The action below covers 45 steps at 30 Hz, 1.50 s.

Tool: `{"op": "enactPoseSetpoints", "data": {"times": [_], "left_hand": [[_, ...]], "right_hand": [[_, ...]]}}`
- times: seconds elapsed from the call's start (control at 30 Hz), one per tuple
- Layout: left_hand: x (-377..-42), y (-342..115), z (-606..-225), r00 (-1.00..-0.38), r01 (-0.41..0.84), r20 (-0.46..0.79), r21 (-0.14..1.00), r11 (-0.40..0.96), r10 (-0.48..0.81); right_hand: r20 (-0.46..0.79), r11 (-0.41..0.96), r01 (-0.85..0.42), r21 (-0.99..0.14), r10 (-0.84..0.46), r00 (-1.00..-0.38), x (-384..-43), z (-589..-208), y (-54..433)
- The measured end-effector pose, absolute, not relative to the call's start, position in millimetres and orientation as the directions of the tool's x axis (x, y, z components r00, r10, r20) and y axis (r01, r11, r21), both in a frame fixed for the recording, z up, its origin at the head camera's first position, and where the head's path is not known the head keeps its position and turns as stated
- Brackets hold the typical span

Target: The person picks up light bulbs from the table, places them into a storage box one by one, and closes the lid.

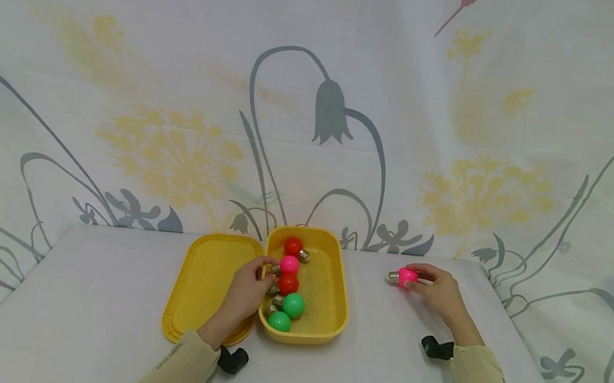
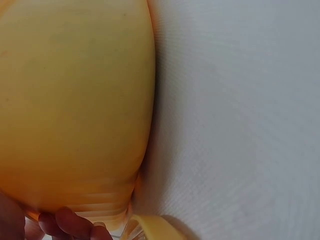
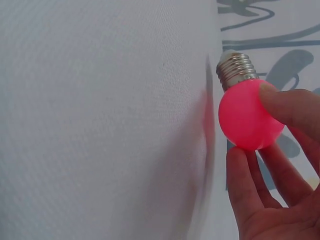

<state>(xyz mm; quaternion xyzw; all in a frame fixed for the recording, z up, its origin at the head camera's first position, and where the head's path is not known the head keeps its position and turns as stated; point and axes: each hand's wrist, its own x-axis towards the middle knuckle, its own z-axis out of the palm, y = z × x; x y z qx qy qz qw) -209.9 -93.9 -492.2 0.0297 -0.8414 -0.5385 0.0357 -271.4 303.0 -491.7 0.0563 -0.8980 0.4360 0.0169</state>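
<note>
My right hand [image 1: 440, 292] holds a pink light bulb [image 1: 407, 277] between thumb and fingers, over the table right of the yellow container [image 1: 342, 298]. In the right wrist view the bulb's pink globe [image 3: 247, 115] sits in the fingertips, its metal screw base [image 3: 236, 69] pointing away from the palm. My left hand [image 1: 244, 292] grips the container's left rim, its fingertips partly hidden. Inside, along the left side, lie a red bulb [image 1: 293, 246], a pink bulb [image 1: 289, 265], another red bulb [image 1: 288, 284] and two green bulbs [image 1: 293, 305].
A yellow lid [image 1: 204, 281] lies flat on the white-covered table [image 1: 370, 378], left of the container and partly under my left forearm. Behind the table hangs a flower-printed cloth [image 1: 286, 170]. Black wrist mounts [image 1: 436, 348] stick out from both sleeves.
</note>
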Motion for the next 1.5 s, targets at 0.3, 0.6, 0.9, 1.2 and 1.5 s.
{"op": "enactPoseSetpoints", "data": {"times": [0.3, 0.6, 0.9, 1.2, 1.5], "left_hand": [[-210, -94, -493, -0.996, 0.006, 0.043, 0.913, 0.408, -0.082], [-210, -94, -493, -0.996, 0.010, 0.047, 0.914, 0.406, -0.081], [-209, -95, -492, -0.995, 0.027, 0.064, 0.910, 0.413, -0.077], [-209, -95, -493, -0.995, 0.002, 0.043, 0.912, 0.410, -0.090], [-211, -95, -495, -0.995, 0.002, 0.043, 0.910, 0.414, -0.090]], "right_hand": [[0.075, 0.610, -0.112, -0.784, -0.087, -0.993, -270, -491, 304], [0.082, 0.607, -0.119, -0.785, -0.089, -0.993, -267, -491, 302], [0.103, 0.590, -0.143, -0.795, -0.102, -0.989, -264, -489, 300], [0.127, 0.578, -0.175, -0.797, -0.122, -0.984, -262, -489, 296], [0.149, 0.548, -0.202, -0.812, -0.140, -0.979, -257, -486, 286]]}}
